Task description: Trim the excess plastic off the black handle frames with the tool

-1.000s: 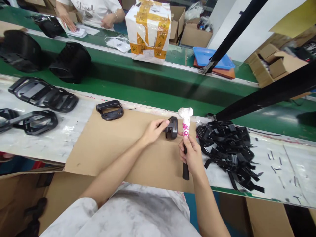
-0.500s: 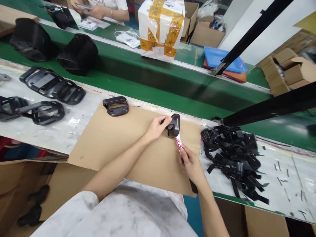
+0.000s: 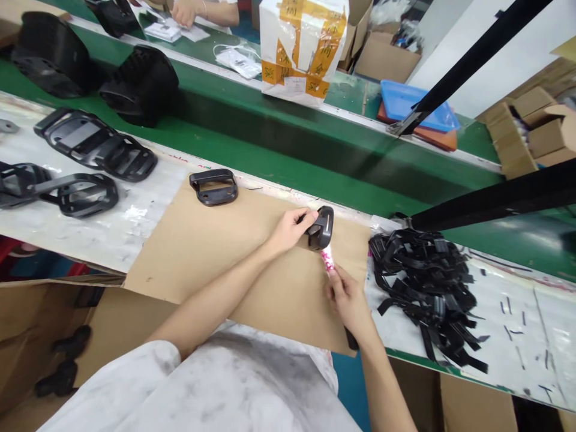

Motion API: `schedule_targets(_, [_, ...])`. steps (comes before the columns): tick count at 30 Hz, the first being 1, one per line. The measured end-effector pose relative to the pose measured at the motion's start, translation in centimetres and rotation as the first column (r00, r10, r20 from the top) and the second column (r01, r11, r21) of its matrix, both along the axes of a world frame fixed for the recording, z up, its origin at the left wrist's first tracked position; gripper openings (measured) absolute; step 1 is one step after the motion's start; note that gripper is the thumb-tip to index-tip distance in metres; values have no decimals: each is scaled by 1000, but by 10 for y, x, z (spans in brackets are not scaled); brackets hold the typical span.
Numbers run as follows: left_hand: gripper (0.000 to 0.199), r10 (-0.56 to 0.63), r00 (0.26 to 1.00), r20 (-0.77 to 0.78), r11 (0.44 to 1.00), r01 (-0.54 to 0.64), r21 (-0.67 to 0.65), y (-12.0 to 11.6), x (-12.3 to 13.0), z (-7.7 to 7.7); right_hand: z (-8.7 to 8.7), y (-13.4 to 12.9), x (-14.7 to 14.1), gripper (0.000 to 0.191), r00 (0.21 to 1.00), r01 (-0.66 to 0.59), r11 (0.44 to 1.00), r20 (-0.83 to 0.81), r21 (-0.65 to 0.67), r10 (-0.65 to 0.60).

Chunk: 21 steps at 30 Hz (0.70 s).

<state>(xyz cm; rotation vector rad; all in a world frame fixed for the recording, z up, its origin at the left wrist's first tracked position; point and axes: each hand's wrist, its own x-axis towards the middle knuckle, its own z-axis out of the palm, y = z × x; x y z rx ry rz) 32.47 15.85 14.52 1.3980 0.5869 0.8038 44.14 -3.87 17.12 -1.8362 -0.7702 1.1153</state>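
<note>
My left hand [image 3: 292, 229] is closed on a small black plastic frame [image 3: 323, 228], which it holds tilted on edge above the cardboard sheet [image 3: 252, 252]. Closed around a narrow tool with a pink-and-white pattern [image 3: 327, 259] is my right hand [image 3: 345, 294]. The tool's upper end meets the lower edge of the frame; its tip is hidden there. A dark end [image 3: 351, 339] shows below my right wrist, and I cannot tell whether it belongs to the tool. Another black frame [image 3: 214, 187] lies at the sheet's upper left corner.
Right of the sheet is a heap of black strips [image 3: 423, 294]. Several joined black frames [image 3: 94, 144] lie on the left. Black housings [image 3: 139, 84] stand on the green surface behind. A taped box [image 3: 303, 51] and a person's hand [image 3: 183, 12] are across the bench. A black bar [image 3: 495, 195] slants in from the right.
The view has shifted slightly. My hands keep nearly the same pose on the frame and the patterned tool. Across the bench, the other person's hands have moved.
</note>
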Motion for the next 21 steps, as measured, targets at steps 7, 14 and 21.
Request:
schedule_targets(7, [51,20,1000,-10,999,-21,-36,-2,2,-2,-6,-3,-1,55,996,8,1000,85,1,-8])
schedule_targets(14, [59,149,983,105,942,-109,-317,10,3,-1,6,-6,14,58,978,-15,1000,209,-11,16])
schedule_targets(21, [60,259,941,217,782,-72,-619,25,-6,7,-5,12,12,47,808,-139,989,584,48,85])
